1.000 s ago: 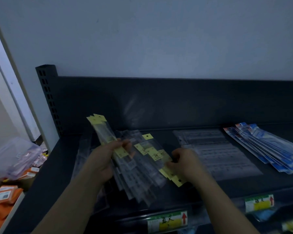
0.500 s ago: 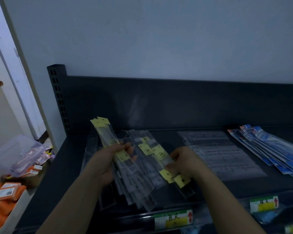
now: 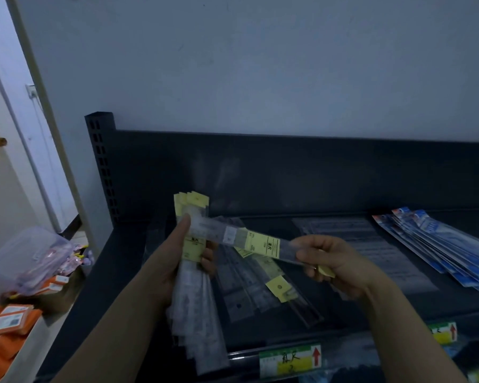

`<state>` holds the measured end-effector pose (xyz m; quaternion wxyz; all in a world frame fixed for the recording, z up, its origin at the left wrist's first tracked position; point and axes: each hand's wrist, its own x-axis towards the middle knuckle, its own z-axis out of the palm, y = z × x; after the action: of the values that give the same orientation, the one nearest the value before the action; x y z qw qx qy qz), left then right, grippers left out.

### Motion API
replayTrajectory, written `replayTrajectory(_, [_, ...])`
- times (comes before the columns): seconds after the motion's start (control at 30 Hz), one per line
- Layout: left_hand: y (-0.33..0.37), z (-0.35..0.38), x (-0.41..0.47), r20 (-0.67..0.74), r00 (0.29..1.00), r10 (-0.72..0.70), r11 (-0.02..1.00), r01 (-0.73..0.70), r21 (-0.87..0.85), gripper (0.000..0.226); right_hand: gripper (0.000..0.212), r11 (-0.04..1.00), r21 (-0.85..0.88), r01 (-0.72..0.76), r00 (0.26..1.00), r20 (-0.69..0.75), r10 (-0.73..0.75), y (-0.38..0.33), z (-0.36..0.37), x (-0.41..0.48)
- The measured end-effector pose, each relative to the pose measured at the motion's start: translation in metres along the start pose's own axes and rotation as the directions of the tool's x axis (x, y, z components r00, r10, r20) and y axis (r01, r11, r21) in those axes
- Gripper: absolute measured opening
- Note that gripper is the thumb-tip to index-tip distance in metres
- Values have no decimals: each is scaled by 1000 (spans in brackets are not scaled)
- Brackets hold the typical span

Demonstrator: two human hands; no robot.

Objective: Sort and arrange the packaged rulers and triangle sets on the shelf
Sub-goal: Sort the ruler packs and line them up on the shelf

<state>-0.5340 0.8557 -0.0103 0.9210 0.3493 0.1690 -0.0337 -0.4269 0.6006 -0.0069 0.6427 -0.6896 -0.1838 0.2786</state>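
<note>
My left hand grips an upright bundle of clear packaged rulers with yellow header cards at the top. My right hand holds one clear packaged ruler by its near end; it lies almost level, its far end resting against the bundle by my left thumb. Several more clear rulers with yellow tags lie loose on the dark shelf between my hands. Flat clear packs lie behind my right hand. A fanned stack of blue packaged sets lies at the right.
The shelf's dark back panel and perforated post rise behind. Price labels with red arrows line the front rail. Left of the shelf stand a clear plastic box and orange packs. A door is at far left.
My right hand lifted one ruler off the loose pile and swung it level toward the bundle. My left hand raised the bundle more upright. The camera moved closer and left.
</note>
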Motion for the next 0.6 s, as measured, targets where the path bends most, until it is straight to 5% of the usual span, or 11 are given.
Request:
replayTrajectory(0.13, [2, -1, -4, 20, 999, -26, 1000, 25, 2, 55, 45, 996, 93, 13, 994, -109, -3, 0, -6, 7])
replayTrajectory(0.3, [3, -1, -9, 24, 998, -60, 991, 56, 124, 31, 47, 977, 208, 44, 986, -166, -9, -5, 3, 18])
replayTrajectory(0.47, [-13, 11, -14, 88, 982, -167, 944, 133, 300, 18, 29, 987, 150, 59, 995, -82, -47, -8, 36, 39])
replayTrajectory(0.6, [-20, 11, -7, 91, 973, -212, 958, 188, 216, 34, 28, 991, 64, 120, 980, -164, -108, -8, 53, 54])
